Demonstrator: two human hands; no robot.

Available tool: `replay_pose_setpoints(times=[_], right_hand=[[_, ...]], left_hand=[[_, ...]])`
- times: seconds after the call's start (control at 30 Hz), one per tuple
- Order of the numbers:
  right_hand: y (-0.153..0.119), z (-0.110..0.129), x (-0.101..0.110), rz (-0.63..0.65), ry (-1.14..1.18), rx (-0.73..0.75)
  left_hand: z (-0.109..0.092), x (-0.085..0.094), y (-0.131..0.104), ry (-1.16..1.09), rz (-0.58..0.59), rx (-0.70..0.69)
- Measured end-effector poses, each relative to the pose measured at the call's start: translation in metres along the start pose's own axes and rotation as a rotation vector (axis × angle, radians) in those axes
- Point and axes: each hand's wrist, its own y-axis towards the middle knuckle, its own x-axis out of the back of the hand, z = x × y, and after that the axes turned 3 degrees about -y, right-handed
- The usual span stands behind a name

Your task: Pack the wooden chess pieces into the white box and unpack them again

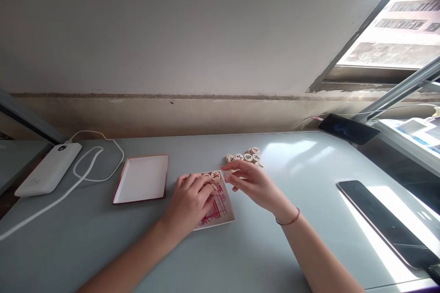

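A shallow square box lies in front of me, with a red-lined sheet on its floor. Several round Chinese chess pieces with red characters sit along its far side. Over the box's left part, my left hand is closed, its curled fingers on a piece by the fingertips; the hand hides much of the box. Just past the far right corner, my right hand has its index finger and thumb around what looks like a pale piece, partly hidden. Behind it stands a pile of Chinese chess pieces.
Left of the box lies its pale, shallow lid. Farther left is a white power bank with a looping white cable. A phone lies at right, and a dark device rests at the far right. A wall stands behind the table.
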Motion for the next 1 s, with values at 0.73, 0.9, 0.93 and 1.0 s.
replay_pose_setpoints(times=[0.73, 0.9, 0.93, 1.0], right_hand=[[-0.004, -0.012, -0.046, -0.055, -0.912, 0.446], [-0.003, -0.014, -0.051, -0.054, -0.931, 0.426], [-0.004, -0.012, -0.051, -0.050, -0.928, 0.420], [-0.005, -0.007, -0.047, -0.020, -0.879, 0.406]], left_hand=[[0.027, -0.003, -0.017, -0.032, 0.114, 0.151], [0.028, -0.004, -0.017, -0.054, 0.123, 0.134], [0.028, -0.004, -0.017, -0.059, 0.125, 0.132], [0.029, -0.004, -0.017, -0.070, 0.126, 0.131]])
